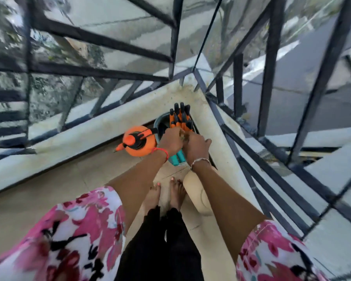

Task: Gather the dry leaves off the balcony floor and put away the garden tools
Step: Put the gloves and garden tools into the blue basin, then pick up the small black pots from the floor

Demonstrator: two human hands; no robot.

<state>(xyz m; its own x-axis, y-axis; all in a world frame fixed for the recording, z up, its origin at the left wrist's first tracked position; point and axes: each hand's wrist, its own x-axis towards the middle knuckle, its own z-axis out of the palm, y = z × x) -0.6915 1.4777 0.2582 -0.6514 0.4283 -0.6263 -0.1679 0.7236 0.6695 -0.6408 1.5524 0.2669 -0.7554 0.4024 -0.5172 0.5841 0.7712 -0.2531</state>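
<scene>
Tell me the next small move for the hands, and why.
Probably loosen both hands and drop the dry leaves into the bucket: the left hand and right hand pinch a brownish clump over its open mouth, beside the gloves.

Sprayer [139,141] and railing [227,110] hem the bucket [160,123].

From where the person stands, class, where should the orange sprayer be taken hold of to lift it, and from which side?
Grip the handle on top of the orange sprayer, coming from above. It stands upright, the handle reaches from the cap towards the bucket, and the round body looks too wide and smooth for one hand.
</scene>
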